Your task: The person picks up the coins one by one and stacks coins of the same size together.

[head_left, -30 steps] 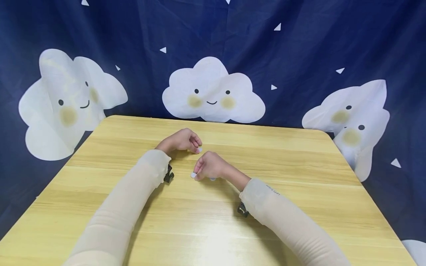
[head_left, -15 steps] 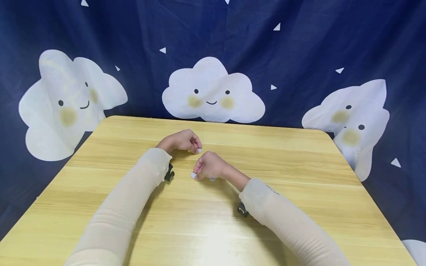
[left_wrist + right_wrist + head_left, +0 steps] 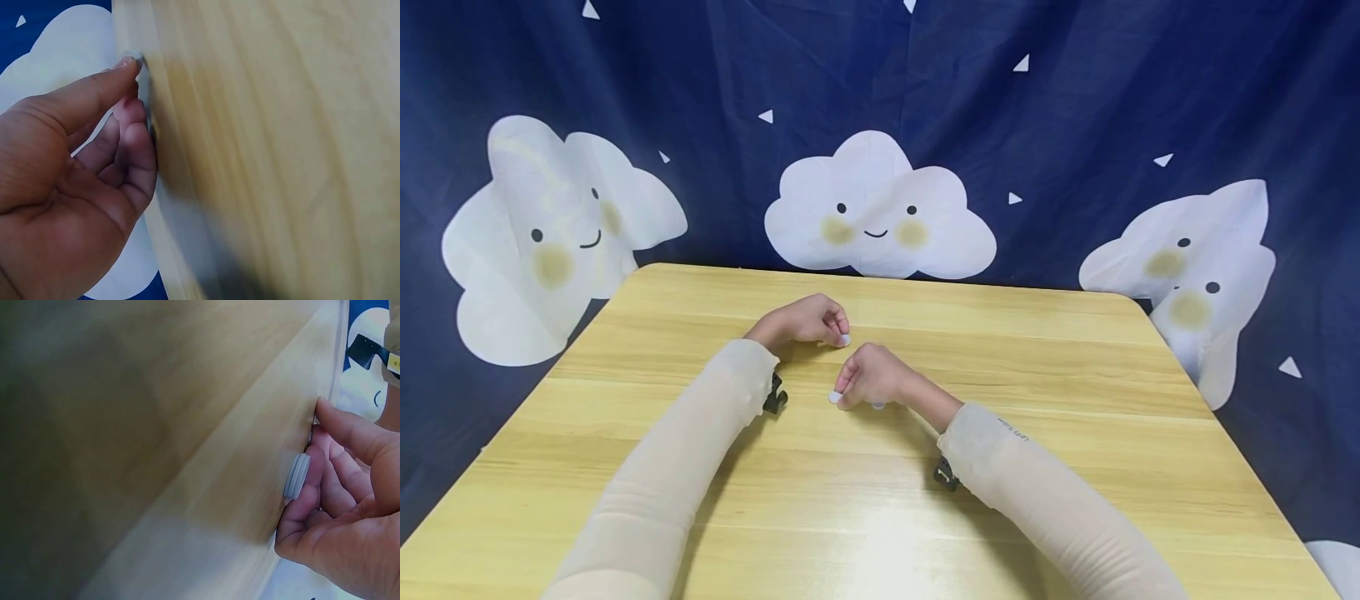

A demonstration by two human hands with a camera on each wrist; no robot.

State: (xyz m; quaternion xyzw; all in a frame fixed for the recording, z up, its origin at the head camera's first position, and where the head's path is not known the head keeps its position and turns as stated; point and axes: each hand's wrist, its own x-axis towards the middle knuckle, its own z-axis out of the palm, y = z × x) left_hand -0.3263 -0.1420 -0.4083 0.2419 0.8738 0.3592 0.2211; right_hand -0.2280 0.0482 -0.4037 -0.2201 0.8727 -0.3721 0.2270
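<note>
In the head view my left hand (image 3: 812,319) rests low over the table, thumb and fingertips pinching a small white disc (image 3: 846,340). The left wrist view catches only the pale edge of that disc (image 3: 135,56) at the thumb tip. Nearer to me, my right hand (image 3: 872,375) has its fingertips and thumb on another small white disc (image 3: 835,397). A short stack of white discs (image 3: 297,476) lies against its curled lower fingers in the right wrist view; whether those fingers hold it or the table bears it, I cannot tell.
A wooden table (image 3: 1037,367) with rounded far corners spreads beneath both hands. Behind its far edge hangs a dark blue curtain (image 3: 700,75) printed with white clouds. Black camera mounts (image 3: 775,393) sit under the sleeves at both wrists.
My left hand has shifted a little to the left with its disc. The right hand stays nearly where it was, and the head view tilts very slightly.
</note>
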